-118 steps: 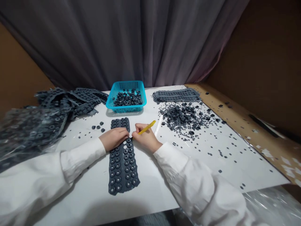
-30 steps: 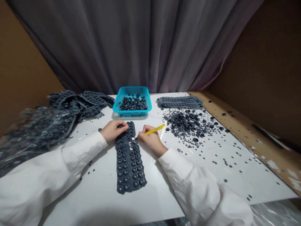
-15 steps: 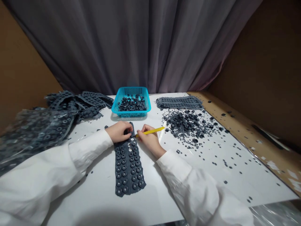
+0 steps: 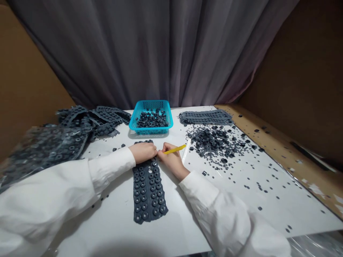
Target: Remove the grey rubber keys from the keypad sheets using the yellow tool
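A dark grey moulded rubber sheet point(image 4: 149, 191) with rows of ring-shaped parts lies lengthwise in front of me. A hole shows near its upper middle. Across its far end rests my left hand point(image 4: 144, 151), fingers closed, with the fingertips at the sheet's right edge. What they pinch is hidden. My right hand point(image 4: 171, 159) grips a slim yellow stick-like tool point(image 4: 175, 149), whose tail points up to the right. Its working tip is hidden where the fingertips of both hands meet.
Behind the hands stands a blue basket point(image 4: 150, 131) holding small dark parts. A loose pile of dark bits point(image 4: 214, 141) spreads at right, below another sheet point(image 4: 205, 116). At left lie more sheets point(image 4: 107, 116) and a clear bag of parts point(image 4: 50, 146).
My left hand has moved right over the sheet's far end until its fingertips meet my right hand's. The yellow tool now shows shorter beyond the fingers. The view has shifted slightly.
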{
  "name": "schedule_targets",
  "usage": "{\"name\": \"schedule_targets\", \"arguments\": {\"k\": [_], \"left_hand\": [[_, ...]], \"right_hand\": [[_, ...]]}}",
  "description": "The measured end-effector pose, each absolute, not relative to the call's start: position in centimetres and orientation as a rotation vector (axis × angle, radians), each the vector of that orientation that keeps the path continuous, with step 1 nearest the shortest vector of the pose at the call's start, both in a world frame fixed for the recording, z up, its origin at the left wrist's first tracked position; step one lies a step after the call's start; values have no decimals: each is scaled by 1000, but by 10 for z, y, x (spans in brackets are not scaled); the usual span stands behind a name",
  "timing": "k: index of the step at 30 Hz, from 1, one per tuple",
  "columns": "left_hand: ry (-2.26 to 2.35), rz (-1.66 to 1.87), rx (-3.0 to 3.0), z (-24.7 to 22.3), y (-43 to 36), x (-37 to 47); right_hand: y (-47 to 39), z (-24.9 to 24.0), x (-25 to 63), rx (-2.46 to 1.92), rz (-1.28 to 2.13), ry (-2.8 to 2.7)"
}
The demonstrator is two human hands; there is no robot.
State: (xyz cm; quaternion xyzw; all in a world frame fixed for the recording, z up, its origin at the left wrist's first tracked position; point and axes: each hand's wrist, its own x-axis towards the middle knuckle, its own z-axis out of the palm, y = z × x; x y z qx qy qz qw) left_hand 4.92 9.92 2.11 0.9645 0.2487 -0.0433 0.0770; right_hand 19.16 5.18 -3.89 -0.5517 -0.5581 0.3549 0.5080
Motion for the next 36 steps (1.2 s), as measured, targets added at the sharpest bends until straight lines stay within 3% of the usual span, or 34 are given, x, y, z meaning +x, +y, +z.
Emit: {"name": "schedule_targets", "arguments": {"k": [7,12,17,22,29,36], "left_hand": [[807,111,2820,8,103,33],[1200,674,2509,43,131,22],[1280,768,2280,68,168,27],[1343,933,1977,53,203,43],[1231,1164,1564,45,216,38],[694,1462,1199,117,118,30]], "right_hand": [[49,-35,191,-1339,826,-1350],[49,-31,190,-1356,863,-1320],[48,-32,190,-1349,879,-1292],[46,-31,190,-1381,845,-1329],[46,-33,192,-1388,844,-1373],[43,-30,192,-1397,849,-1388]]}}
